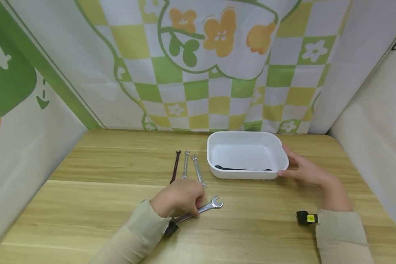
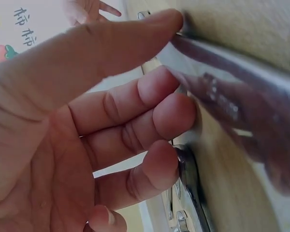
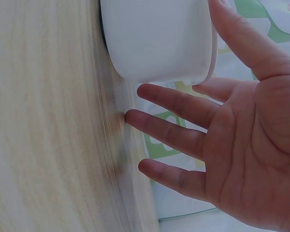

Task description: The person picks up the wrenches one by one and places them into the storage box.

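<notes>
My left hand (image 1: 181,196) pinches a large silver open-ended wrench (image 1: 208,207) between thumb and fingers, low over the table. In the left wrist view the wrench's shaft (image 2: 232,99) runs from the thumb tip, while the other fingers curl loosely beside it. Beyond this hand lie a dark red wrench (image 1: 176,165) and two small silver wrenches, one in the middle (image 1: 186,164) and one at the right (image 1: 198,169). At the right end of a white tub (image 1: 247,175), my right hand (image 1: 305,170) touches the rim, its fingers spread and mostly straight.
Inside the tub a black tool (image 1: 239,169) lies along the near wall. The wooden table (image 1: 95,205) ends at a patterned cloth (image 1: 198,88) behind, and pale cloth walls flank it. A black wrist camera (image 1: 303,217) sticks out by the right sleeve.
</notes>
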`<state>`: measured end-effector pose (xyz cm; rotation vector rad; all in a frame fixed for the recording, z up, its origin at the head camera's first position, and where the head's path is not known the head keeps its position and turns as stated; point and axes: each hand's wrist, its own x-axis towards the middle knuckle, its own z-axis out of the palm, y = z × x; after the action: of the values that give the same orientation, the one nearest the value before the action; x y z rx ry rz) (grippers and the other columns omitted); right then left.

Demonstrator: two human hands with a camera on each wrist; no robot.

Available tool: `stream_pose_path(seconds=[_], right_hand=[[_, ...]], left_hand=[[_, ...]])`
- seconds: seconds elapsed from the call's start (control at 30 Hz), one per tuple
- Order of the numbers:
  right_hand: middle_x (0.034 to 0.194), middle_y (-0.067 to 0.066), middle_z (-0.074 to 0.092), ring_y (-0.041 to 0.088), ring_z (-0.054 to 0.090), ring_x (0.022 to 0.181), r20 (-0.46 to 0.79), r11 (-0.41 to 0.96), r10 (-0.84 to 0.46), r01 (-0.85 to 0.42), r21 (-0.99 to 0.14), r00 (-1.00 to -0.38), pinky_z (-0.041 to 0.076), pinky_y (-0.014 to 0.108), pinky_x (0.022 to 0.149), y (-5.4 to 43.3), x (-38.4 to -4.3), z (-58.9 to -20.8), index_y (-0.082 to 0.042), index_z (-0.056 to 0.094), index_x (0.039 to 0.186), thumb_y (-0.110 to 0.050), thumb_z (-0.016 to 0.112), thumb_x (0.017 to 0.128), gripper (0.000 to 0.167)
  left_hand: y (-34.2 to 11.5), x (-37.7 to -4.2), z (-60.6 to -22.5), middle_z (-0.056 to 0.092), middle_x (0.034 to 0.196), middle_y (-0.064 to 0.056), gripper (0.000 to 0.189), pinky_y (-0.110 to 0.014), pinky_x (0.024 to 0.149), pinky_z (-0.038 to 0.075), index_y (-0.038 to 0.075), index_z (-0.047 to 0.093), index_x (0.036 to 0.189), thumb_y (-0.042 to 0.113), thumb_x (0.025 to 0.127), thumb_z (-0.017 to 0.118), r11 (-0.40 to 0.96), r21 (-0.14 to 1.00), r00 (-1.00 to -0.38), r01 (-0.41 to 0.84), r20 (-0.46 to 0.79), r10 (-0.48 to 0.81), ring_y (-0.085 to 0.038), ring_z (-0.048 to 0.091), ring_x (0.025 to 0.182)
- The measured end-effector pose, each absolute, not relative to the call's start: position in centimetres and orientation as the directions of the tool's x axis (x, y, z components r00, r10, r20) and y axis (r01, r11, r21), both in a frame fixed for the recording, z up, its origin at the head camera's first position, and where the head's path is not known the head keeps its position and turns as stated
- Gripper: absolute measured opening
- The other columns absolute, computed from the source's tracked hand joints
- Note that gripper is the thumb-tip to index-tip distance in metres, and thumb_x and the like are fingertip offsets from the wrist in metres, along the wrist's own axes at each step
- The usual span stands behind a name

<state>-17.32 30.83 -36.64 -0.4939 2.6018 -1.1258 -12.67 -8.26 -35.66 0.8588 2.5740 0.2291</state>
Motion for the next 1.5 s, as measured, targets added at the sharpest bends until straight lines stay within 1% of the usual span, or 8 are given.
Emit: stream_pose_path(seconds=[0.13,0.17,0.3,0.57,0.87,1.07,1.37,1.5], right_hand=[[0.15,0.032,0.04,0.046,0.05,0.129,-0.113,0.638,-0.406,-0.193,-0.745,-0.907,0.036,0.056,0.105,30.86,-17.39,-36.75,-0.012,-0.001,0.16,-0.023,0.072,0.091,0.101],[0.15,0.032,0.04,0.046,0.05,0.129,-0.113,0.637,-0.407,-0.193,-0.746,-0.907,0.035,0.059,0.104,30.87,-17.41,-36.79,-0.011,-0.001,0.16,-0.023,0.072,0.091,0.101],[0.148,0.033,0.042,0.047,0.051,0.128,-0.109,0.638,-0.41,-0.199,-0.744,-0.906,0.035,0.061,0.104,30.95,-17.48,-36.91,-0.01,-0.001,0.16,-0.022,0.072,0.091,0.101],[0.148,0.033,0.043,0.046,0.05,0.129,-0.113,0.639,-0.408,-0.195,-0.744,-0.906,0.033,0.063,0.105,31.02,-17.47,-36.82,-0.011,-0.001,0.16,-0.023,0.072,0.091,0.101],[0.147,0.033,0.044,0.047,0.05,0.128,-0.115,0.636,-0.411,-0.194,-0.747,-0.904,0.034,0.062,0.104,30.92,-17.39,-36.75,-0.012,-0.002,0.16,-0.022,0.071,0.092,0.1],[0.146,0.035,0.043,0.049,0.049,0.128,-0.116,0.631,-0.414,-0.193,-0.752,-0.903,0.033,0.064,0.105,30.9,-17.4,-36.71,-0.011,-0.003,0.159,-0.022,0.071,0.092,0.1],[0.145,0.034,0.045,0.047,0.049,0.129,-0.123,0.636,-0.405,-0.183,-0.749,-0.906,0.033,0.062,0.105,30.93,-17.43,-36.73,-0.01,-0.003,0.159,-0.022,0.071,0.092,0.1],[0.145,0.034,0.045,0.048,0.048,0.13,-0.139,0.64,-0.402,-0.169,-0.75,-0.905,0.032,0.064,0.106,30.9,-17.4,-36.61,-0.01,-0.004,0.159,-0.023,0.07,0.093,0.101]], left_hand=[[-8.31,-12.61,-35.85,0.054,0.062,0.012,0.031,-0.025,0.053,0.04,0.022,0.058,0.058,0.02,0.066,0.087,0.793,0.263,-0.72,0.549,-0.333,0.609,-0.007,0.049,0.06],[-8.33,-12.6,-35.89,0.054,0.061,0.012,0.03,-0.025,0.052,0.04,0.022,0.057,0.058,0.018,0.065,0.086,0.796,0.26,-0.721,0.547,-0.338,0.605,-0.007,0.049,0.059],[-8.37,-12.59,-36.09,0.054,0.06,0.012,0.027,-0.025,0.05,0.039,0.022,0.058,0.057,0.013,0.063,0.083,0.798,0.25,-0.719,0.548,-0.347,0.602,-0.007,0.048,0.057],[-8.39,-12.54,-36.13,0.054,0.06,0.012,0.028,-0.024,0.05,0.039,0.021,0.058,0.058,0.013,0.062,0.085,0.793,0.256,-0.717,0.552,-0.341,0.609,-0.007,0.048,0.057],[-8.38,-12.45,-36.24,0.052,0.061,0.011,0.028,-0.023,0.05,0.038,0.021,0.056,0.059,0.01,0.061,0.082,0.781,0.243,-0.71,0.576,-0.326,0.625,-0.007,0.047,0.057],[-8.27,-12.45,-36.11,0.053,0.062,0.011,0.029,-0.023,0.051,0.038,0.02,0.056,0.06,0.01,0.062,0.083,0.786,0.236,-0.71,0.572,-0.338,0.618,-0.007,0.047,0.058],[-8.12,-12.24,-35.78,0.051,0.06,0.01,0.028,-0.023,0.052,0.037,0.019,0.055,0.059,0.007,0.062,0.08,0.78,0.223,-0.701,0.584,-0.345,0.624,-0.008,0.045,0.058],[-8.08,-12.18,-35.8,0.052,0.06,0.01,0.029,-0.023,0.052,0.037,0.018,0.055,0.059,0.007,0.062,0.081,0.782,0.231,-0.701,0.579,-0.35,0.622,-0.008,0.046,0.058]])
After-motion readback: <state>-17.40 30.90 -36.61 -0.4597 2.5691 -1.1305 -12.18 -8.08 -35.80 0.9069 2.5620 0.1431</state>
